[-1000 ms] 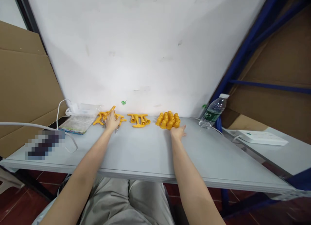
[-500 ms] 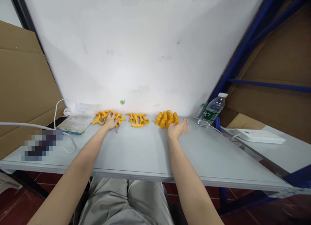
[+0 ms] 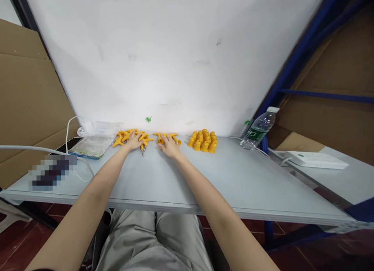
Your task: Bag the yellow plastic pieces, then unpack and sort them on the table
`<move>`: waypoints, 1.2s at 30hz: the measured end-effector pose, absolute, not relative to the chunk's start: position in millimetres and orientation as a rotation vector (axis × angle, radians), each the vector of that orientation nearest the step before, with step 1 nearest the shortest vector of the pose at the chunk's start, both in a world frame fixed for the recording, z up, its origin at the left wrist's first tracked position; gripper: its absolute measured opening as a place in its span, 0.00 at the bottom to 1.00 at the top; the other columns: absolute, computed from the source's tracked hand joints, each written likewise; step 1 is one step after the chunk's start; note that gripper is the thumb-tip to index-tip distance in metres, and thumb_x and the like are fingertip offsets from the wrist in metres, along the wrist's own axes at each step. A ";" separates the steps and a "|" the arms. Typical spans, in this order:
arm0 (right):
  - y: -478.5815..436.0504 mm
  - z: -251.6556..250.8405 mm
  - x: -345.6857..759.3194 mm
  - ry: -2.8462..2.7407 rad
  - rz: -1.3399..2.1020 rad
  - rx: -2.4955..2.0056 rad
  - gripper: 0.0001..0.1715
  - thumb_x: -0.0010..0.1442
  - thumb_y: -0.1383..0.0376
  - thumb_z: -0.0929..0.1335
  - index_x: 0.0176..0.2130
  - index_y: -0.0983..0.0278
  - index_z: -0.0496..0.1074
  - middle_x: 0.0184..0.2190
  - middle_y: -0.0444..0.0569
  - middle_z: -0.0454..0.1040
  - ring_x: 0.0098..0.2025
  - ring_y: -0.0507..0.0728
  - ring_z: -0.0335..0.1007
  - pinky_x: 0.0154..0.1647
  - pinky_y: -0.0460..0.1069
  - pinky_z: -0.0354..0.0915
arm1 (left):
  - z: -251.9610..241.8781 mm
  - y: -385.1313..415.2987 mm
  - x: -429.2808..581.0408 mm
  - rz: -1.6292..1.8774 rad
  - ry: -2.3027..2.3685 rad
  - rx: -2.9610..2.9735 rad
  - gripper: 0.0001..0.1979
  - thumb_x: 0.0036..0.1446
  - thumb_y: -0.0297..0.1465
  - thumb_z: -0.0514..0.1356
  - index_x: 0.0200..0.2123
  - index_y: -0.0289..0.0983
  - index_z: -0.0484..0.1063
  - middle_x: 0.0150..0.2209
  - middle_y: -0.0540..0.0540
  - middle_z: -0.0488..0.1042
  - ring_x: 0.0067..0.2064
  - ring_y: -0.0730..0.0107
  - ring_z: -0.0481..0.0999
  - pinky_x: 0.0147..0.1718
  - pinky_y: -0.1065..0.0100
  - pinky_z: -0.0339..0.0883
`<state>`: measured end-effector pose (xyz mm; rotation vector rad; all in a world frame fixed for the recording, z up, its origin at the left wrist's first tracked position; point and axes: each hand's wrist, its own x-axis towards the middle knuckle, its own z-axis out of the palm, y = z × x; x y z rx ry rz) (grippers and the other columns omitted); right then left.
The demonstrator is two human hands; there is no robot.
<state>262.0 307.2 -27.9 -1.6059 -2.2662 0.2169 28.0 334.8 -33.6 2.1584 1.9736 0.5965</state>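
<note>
My left hand (image 3: 134,142) rests on a pile of yellow T-handled corkscrews (image 3: 119,140), their metal spirals pointing out below. Its fingers look spread across the pile. Over the middle group lies my right hand (image 3: 171,147), fingers apart and touching yellow T-shaped pieces (image 3: 158,135) with round hollow ends. The hand covers part of that group, so I cannot see all its pieces. Farther right, several yellow cup-shaped caps (image 3: 204,140) stand close together in rows, apart from both hands.
A clear plastic bag (image 3: 95,144) and white cables lie on the left, near a blurred-out dark item (image 3: 52,173). A water bottle (image 3: 259,128) leans at the right, close to a white power strip (image 3: 317,160). A white panel (image 3: 187,68) rises behind the grey table (image 3: 233,189).
My right hand has moved left from beside the caps onto the middle group of yellow pieces. My left hand stays on the corkscrew pile. The view has shifted slightly.
</note>
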 end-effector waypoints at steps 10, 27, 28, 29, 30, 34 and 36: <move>313.1 -39.8 226.7 -2.161 -0.053 -1.727 0.23 0.64 0.64 0.61 0.57 0.66 0.64 0.54 0.62 0.70 0.59 0.65 0.62 0.66 0.71 0.27 | -41.1 320.0 33.6 0.583 2.051 1.961 0.35 0.63 0.45 0.48 0.68 0.35 0.50 0.71 0.35 0.42 0.71 0.50 0.38 0.66 0.45 0.39; 302.0 -39.5 283.5 -2.101 -0.004 -0.942 0.23 0.62 0.70 0.58 0.56 0.64 0.61 0.52 0.56 0.72 0.54 0.59 0.67 0.64 0.62 0.53 | -17.9 282.4 101.5 1.489 1.869 2.058 0.28 0.58 0.26 0.54 0.62 0.46 0.63 0.64 0.41 0.63 0.66 0.52 0.59 0.64 0.39 0.43; 299.9 -40.2 288.8 -2.130 -0.005 -0.880 0.25 0.62 0.71 0.57 0.58 0.64 0.60 0.54 0.56 0.70 0.57 0.58 0.65 0.64 0.61 0.54 | -20.1 281.0 106.6 1.534 1.862 2.020 0.26 0.57 0.25 0.54 0.60 0.44 0.66 0.61 0.41 0.67 0.64 0.53 0.63 0.64 0.41 0.47; 297.6 -40.9 293.2 -2.155 -0.011 -0.841 0.26 0.62 0.72 0.56 0.59 0.63 0.60 0.56 0.56 0.69 0.59 0.58 0.63 0.64 0.60 0.55 | -23.3 279.2 110.4 1.575 1.846 2.000 0.24 0.57 0.24 0.54 0.57 0.43 0.69 0.58 0.40 0.70 0.61 0.54 0.66 0.63 0.44 0.52; 295.2 -41.4 296.3 -2.172 -0.021 -0.835 0.27 0.62 0.73 0.55 0.59 0.63 0.60 0.57 0.56 0.68 0.61 0.58 0.61 0.64 0.61 0.54 | -26.9 277.0 112.7 1.610 1.825 1.992 0.22 0.57 0.23 0.54 0.54 0.42 0.71 0.55 0.40 0.72 0.59 0.56 0.69 0.62 0.47 0.56; 285.7 -40.9 295.9 -2.210 -0.086 -1.059 0.26 0.63 0.73 0.55 0.59 0.64 0.63 0.58 0.59 0.67 0.65 0.62 0.56 0.65 0.69 0.44 | -39.4 265.7 113.0 1.631 1.760 2.045 0.16 0.58 0.25 0.54 0.47 0.40 0.75 0.48 0.42 0.76 0.52 0.59 0.74 0.55 0.57 0.66; 281.5 -39.5 291.3 -2.238 -0.112 -1.174 0.24 0.65 0.69 0.56 0.58 0.64 0.64 0.58 0.61 0.67 0.65 0.64 0.56 0.65 0.73 0.37 | -42.4 261.2 111.9 1.570 1.749 2.101 0.15 0.58 0.25 0.55 0.46 0.40 0.75 0.47 0.43 0.76 0.51 0.60 0.75 0.54 0.59 0.67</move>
